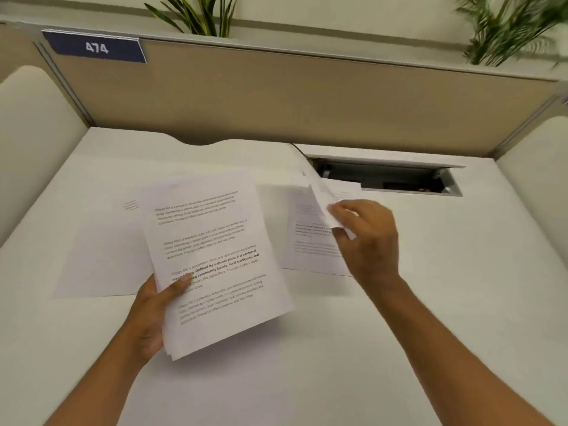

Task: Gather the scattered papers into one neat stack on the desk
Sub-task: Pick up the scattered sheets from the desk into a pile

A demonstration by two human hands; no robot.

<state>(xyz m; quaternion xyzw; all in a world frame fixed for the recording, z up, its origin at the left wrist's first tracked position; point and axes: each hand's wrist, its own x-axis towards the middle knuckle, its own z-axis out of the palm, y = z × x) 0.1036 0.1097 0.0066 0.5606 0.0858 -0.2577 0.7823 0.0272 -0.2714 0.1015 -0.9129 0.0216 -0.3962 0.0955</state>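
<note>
**Two hands at work on loose pages at desk 474**

A person's left hand [153,309] grips a sheaf of printed pages [215,256] by its lower left edge, the thumb [181,282] pressed flat across the top sheet and the other fingers curled out of sight beneath. The sheaf is held tilted above the white desk [430,302], its lower corners slightly fanned. The right hand [368,238] reaches farther back and pinches the near corner of a single sheet [319,198] between thumb and fingertips, lifting it so that it curls upward; the remaining fingers are bent close together. Beneath it another printed page [310,241] lies flat on the desk, and one more sheet [101,241] lies flat to the left, partly covered by the held sheaf. Behind the right hand a cable hatch [384,178] stands open in the desktop. A blue label [95,47] reading 474 is fixed to the beige partition [307,96], with green plants [507,29] above.
</note>
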